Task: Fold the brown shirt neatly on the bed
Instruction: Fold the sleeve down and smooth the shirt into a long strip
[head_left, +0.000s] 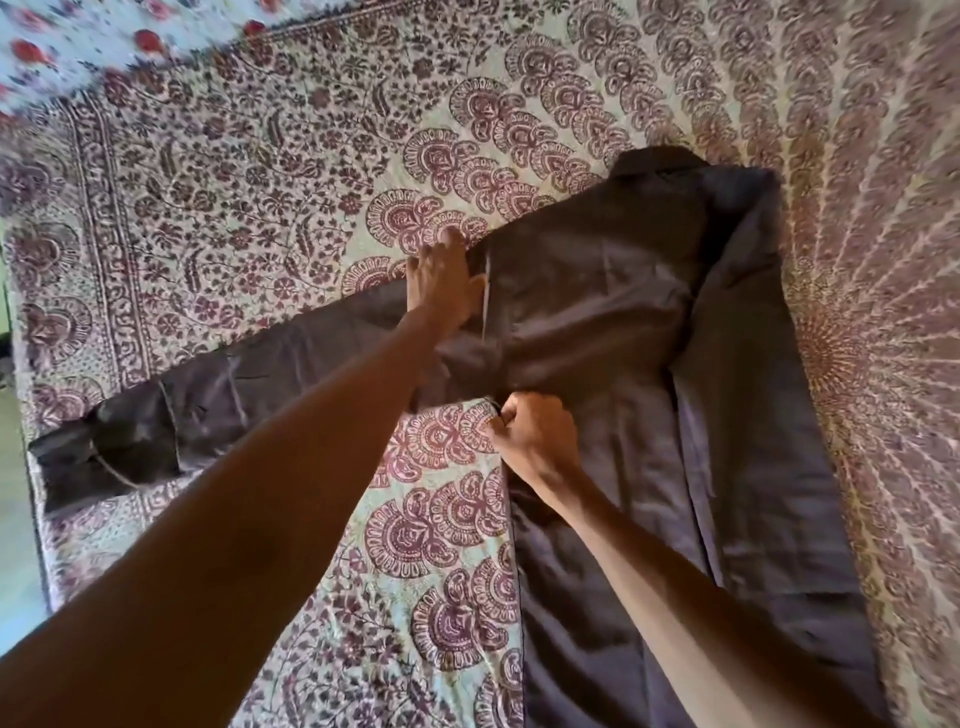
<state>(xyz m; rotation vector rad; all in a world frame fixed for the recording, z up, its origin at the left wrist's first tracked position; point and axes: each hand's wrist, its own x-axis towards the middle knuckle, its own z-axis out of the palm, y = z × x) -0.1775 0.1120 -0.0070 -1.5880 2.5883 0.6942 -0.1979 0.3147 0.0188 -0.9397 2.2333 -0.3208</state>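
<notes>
the brown shirt lies flat on the bed, filling the view from the centre down toward 5 o'clock. its collar sits at about 1 o'clock and its lower part runs out of view at the bottom edge. one long sleeve stretches straight out from the body toward 9 o'clock, and its cuff reaches close to the bed's edge. along the 3 o'clock side of the body a long strip of fabric is folded over onto the shirt, making a straight lengthwise edge.

the left grip is released - palm down, fingers straight and together. it presses where the sleeve joins the shoulder, just 10 o'clock of centre, with the fingertips reaching past the shirt's edge onto the bedspread. the right grip is clenched, knuckles up, at the underarm corner where the sleeve's lower edge meets the side of the body, roughly 6 o'clock of centre. its curled fingers are grasping the shirt's edge there. both bare forearms come in from the bottom of the view.

the bedspread is pale with a dense maroon paisley and floral print. at 11 o'clock a second cloth, light with red flowers, lies against its border - blurred.
</notes>
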